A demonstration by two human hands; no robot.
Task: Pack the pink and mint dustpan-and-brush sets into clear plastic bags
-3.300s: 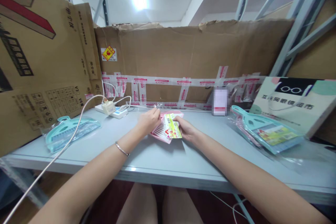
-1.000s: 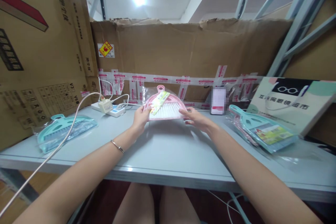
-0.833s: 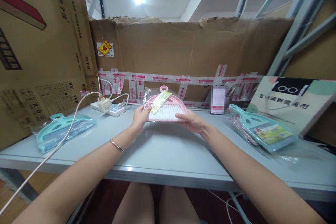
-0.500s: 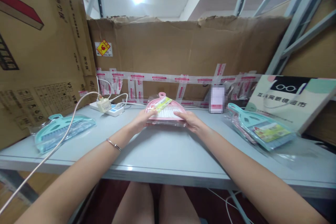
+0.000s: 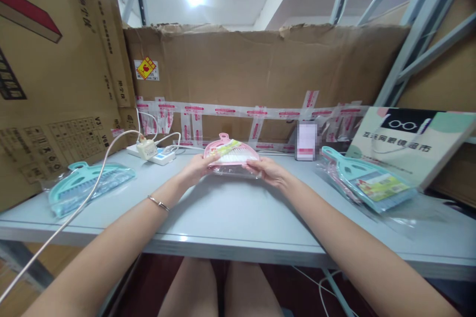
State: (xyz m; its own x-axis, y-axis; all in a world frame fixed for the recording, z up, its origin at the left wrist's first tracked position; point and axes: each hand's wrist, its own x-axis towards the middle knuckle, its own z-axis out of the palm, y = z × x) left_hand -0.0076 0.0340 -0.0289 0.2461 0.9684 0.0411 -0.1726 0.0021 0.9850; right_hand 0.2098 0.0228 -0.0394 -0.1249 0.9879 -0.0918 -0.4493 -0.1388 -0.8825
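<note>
A small pink dustpan-and-brush set (image 5: 229,152) in a clear plastic bag lies nearly flat on the grey table (image 5: 238,218), handle pointing away from me, a yellow-green label on top. My left hand (image 5: 196,169) grips its near left corner, fingers closed on the bag edge. My right hand (image 5: 268,170) pinches the near right corner. Both forearms stretch over the table's front edge; a thin bracelet is on my left wrist.
A bagged teal dustpan set (image 5: 87,184) lies at the left. Several bagged teal and pink sets (image 5: 366,184) are stacked at the right beside a printed box (image 5: 412,141). A power strip (image 5: 152,153) with white cables sits at the back left. Cardboard walls (image 5: 260,74) enclose the table.
The pink set was held upright facing me a second ago; both hands have tilted it back and lowered it until it lies almost flat on the table.
</note>
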